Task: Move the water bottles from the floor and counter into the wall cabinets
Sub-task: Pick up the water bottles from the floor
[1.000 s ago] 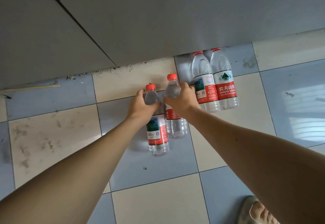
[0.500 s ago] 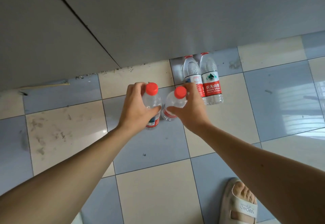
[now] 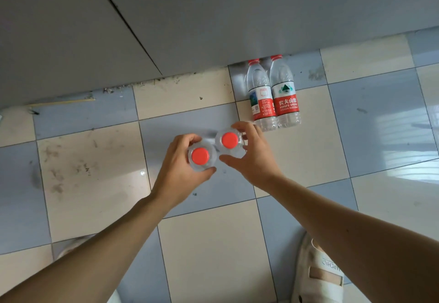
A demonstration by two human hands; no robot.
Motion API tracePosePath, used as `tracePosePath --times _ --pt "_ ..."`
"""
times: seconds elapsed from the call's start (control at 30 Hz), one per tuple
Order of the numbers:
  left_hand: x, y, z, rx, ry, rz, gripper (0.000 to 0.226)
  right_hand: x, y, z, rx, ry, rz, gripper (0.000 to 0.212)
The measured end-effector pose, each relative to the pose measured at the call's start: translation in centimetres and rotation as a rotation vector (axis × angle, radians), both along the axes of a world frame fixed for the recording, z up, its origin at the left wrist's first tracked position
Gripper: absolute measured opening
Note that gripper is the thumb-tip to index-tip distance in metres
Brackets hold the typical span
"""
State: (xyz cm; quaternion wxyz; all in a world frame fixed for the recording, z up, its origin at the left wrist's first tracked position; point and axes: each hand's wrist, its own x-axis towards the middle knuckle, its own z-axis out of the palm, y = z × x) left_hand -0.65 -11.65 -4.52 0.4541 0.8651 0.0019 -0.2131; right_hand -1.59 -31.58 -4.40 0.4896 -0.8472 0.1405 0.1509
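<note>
I look straight down on two clear water bottles with red caps. My left hand (image 3: 180, 174) grips the left bottle (image 3: 200, 156) round its shoulder. My right hand (image 3: 253, 157) grips the right bottle (image 3: 229, 140) the same way. Both bottles are upright and side by side, and only their caps and shoulders show. Two more bottles with red labels, one on the left (image 3: 261, 95) and one on the right (image 3: 285, 93), stand together on the floor against the base of the grey cabinet front (image 3: 213, 17).
The floor is checkered in blue-grey and cream tiles (image 3: 213, 243), with dirt marks on a tile at the left (image 3: 78, 167). My right foot in a pale sandal (image 3: 318, 276) stands at the lower right. A thin stick (image 3: 61, 101) lies by the cabinet base.
Both hands have lifted their bottles off the floor toward me, so I now see the caps from above. The view has shifted, and the two standing bottles appear farther right.
</note>
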Motion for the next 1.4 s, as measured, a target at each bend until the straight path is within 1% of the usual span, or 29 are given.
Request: tracePosePath --times 0.1,0.23,0.33,0.4,0.5,0.57,0.63,0.7,0.77,0.83,0.93,1.07,1.27,1.4 --pt "-0.7 0.1 -0.9 0.022 0.045 0.091 0.075 -0.2 -0.1 -0.7 0.026 0.042 -0.062 0.071" --pt "-1.3 0.1 -1.8 0.009 0.081 0.106 0.076 -0.5 -0.2 -1.8 0.017 0.103 -0.075 0.075" --pt "-1.1 -0.2 -2.7 -0.062 0.136 0.130 0.083 -0.1 -0.4 -2.8 0.053 0.190 -0.054 0.086" --pt "-0.8 -0.4 -3.6 -0.132 0.209 0.143 0.089 0.3 -0.3 -3.4 0.099 0.235 -0.041 0.088" --pt "-0.7 -0.6 -4.9 -0.205 0.222 0.144 0.080 0.7 -0.2 -4.2 0.162 0.229 -0.027 0.078" --pt "-0.8 -0.8 -5.3 -0.215 0.214 0.182 0.070 0.9 -0.2 -4.4 0.193 0.232 -0.032 0.073" --pt "-1.1 -1.0 -5.5 -0.211 0.242 0.238 0.061 0.8 -0.1 -4.2 0.220 0.247 -0.046 0.068" --pt "-1.0 -1.2 -5.1 -0.208 0.275 0.283 0.060 0.7 -0.3 -3.8 0.247 0.261 -0.074 0.064" --pt "-0.4 -1.4 -4.0 -0.211 0.280 0.303 0.064 0.6 -0.5 -2.7 0.263 0.267 -0.096 0.064" --pt "0.3 -1.5 -2.2 -0.207 0.268 0.299 0.065 0.6 -0.9 -1.2 0.260 0.269 -0.097 0.067" --pt "1.4 -1.7 1.3 -0.199 0.251 0.275 0.061 0.8 -1.7 2.2 0.245 0.239 -0.104 0.073" --pt "2.8 -2.2 7.6 -0.208 0.218 0.268 0.058 1.1 -2.8 7.8 0.268 0.182 -0.122 0.065" --pt "3.7 -2.8 19.2 -0.243 0.167 0.284 0.058 1.7 -3.4 18.9 0.307 0.096 -0.100 0.061" --pt "3.9 -2.6 28.5 -0.286 0.116 0.287 0.052 2.8 -4.1 28.7 0.312 0.062 -0.054 0.065"
